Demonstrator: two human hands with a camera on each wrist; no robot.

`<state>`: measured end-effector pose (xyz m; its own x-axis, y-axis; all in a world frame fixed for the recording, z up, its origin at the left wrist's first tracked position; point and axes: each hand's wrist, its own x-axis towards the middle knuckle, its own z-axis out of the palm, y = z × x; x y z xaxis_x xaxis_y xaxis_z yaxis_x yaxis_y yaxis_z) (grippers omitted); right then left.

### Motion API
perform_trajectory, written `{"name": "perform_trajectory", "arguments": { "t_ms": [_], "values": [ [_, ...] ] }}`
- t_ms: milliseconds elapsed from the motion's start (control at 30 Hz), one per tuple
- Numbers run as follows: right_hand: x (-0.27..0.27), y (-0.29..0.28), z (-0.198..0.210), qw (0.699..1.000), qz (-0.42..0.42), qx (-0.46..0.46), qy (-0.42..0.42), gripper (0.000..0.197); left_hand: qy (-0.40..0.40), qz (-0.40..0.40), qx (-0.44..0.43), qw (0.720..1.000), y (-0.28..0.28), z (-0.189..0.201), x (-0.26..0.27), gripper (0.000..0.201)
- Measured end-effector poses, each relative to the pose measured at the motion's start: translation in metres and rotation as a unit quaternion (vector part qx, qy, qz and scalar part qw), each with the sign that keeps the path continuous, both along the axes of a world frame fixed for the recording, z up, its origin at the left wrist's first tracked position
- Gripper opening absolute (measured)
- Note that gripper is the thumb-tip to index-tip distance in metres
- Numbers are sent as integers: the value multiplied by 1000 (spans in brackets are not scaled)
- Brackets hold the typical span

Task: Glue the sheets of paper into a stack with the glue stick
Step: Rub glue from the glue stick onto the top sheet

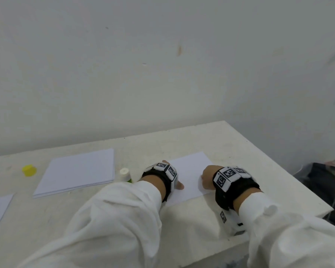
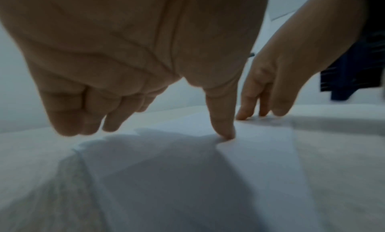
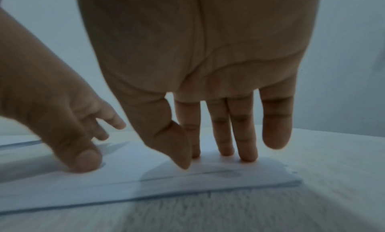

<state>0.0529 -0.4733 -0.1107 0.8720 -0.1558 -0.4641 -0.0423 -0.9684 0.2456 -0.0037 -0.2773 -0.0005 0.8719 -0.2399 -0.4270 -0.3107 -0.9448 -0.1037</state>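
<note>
The glued stack (image 1: 190, 176) was pressed flat, presumably to bond it, by the spread left hand (image 1: 162, 171) and right hand (image 1: 208, 178), nothing being gripped, while the glue stick (image 1: 124, 175), its yellow cap (image 1: 29, 170) and spare sheets (image 1: 75, 172) were left on the worn white table (image 1: 230, 144) before a marked wall (image 1: 162, 64).

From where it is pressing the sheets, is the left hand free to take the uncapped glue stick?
Probably yes. The left hand holds nothing, its fingers only pressing the white paper sheet. The white glue stick stands upright just beside its wrist, nothing between them.
</note>
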Motion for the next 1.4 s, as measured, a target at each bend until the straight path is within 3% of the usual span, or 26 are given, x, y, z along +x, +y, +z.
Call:
{"name": "perform_trajectory", "arguments": {
  "t_ms": [133,200,400,500,600,667,733,800,867,900,967,1100,1200,1300,1400],
  "values": [
    [7,-6,-9,1000,19,21,-12,52,30,7,10,999,-5,-1,10,60],
    [3,-7,-9,1000,21,19,-5,48,20,11,21,1000,-6,-4,13,55],
    [2,-4,-6,998,60,14,-6,40,-3,100,8,995,-10,-23,23,94],
    [19,-10,-26,997,81,0,7,31,-3,95,-9,995,-9,-24,23,83],
    [19,-6,-31,998,69,9,-5,40,5,105,-33,994,-11,-25,21,58],
    [12,-1,-25,998,67,18,-2,44,7,132,-105,986,-12,-24,20,68],
    [10,1,-21,999,47,20,-8,47,11,185,-223,957,-12,-17,16,97],
    [10,2,-21,999,26,38,-9,53,3,229,-330,916,-9,-6,14,104],
    [8,4,-21,999,7,42,-24,66,-21,256,-435,863,-6,7,8,91],
    [20,-5,-40,998,-4,53,-28,70,-34,266,-487,831,-3,12,5,80],
    [21,-10,-44,996,-24,75,-33,71,-30,261,-542,798,4,23,-8,58],
    [-56,23,51,974,-114,155,-122,25,-54,189,-510,837,24,41,-38,38],
    [-84,43,86,930,-184,195,-251,26,-74,139,-515,842,48,57,-63,37],
    [-91,62,100,909,-210,240,-268,27,-61,124,-537,832,93,70,-86,33],
    [-97,93,113,914,-183,260,-251,24,-25,136,-522,841,157,75,-103,29]
  ]
}}
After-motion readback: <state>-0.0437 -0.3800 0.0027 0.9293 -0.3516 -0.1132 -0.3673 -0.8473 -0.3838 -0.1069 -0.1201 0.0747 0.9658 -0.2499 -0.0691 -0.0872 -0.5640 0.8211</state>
